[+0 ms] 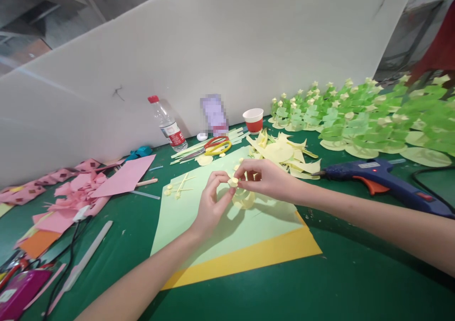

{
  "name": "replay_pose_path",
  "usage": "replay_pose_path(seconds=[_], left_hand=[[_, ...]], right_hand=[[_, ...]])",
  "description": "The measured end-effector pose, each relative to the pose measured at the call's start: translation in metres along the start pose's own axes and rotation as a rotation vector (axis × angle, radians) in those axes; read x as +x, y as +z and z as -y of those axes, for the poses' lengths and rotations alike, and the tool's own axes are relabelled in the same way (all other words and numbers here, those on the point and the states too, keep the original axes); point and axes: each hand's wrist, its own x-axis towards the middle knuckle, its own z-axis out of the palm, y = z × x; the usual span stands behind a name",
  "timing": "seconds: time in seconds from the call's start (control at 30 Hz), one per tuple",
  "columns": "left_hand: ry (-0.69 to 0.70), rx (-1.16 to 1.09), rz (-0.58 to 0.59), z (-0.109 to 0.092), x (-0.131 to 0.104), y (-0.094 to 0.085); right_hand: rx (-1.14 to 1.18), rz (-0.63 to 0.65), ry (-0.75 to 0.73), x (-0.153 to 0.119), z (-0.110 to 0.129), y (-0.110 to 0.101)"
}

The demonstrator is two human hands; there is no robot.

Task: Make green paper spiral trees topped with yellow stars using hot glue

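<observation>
Basically, both hands meet just above mid-sheet, pinching a sm. yellow paper piece (233, 182) approx. at the clock's centre. L grip (212, 195) is together on it, thumb & fingertips at its 7–9 o'clock side; R grip (261, 174) is likewise clamped, from 1–3 o'clock. Exact finger contact is partly hidden. Prob. v. light, a bit stiff where folded, but easily crushed or creased; dry paper shouldn't slip much. Best hold, I'd judge: opp. edges, fingertips only, min. pressure, keeping off the middle. A pale yellow paper ring (244, 201) sits near, at 5 o'clock; looks floppier, so take it by the rim. Lt. green sheet (177, 226) lies beneath the hands, on the bench (284, 288). Thin paper strips (182, 184) at 9 look bendable: hold mid-length. Scissors (217, 146) at 11, glue gun (373, 172) at 3, green paper plants (348, 112) at 2.
</observation>
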Motion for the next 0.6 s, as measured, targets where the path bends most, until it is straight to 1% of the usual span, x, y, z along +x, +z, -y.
replay_pose_path(seconds=[0.4, 0.6], left_hand=[[0.033, -0.045, -0.008, 0.0063, -0.0007, -0.0009], [0.043, -0.07, -0.011, 0.0072, -0.0011, -0.0007]], right_hand=[[-0.084, 0.018, -0.04, -0.0003, 0.0051, -0.0048], [-0.128, 0.027, -0.022, -0.0004, 0.0063, -0.005]])
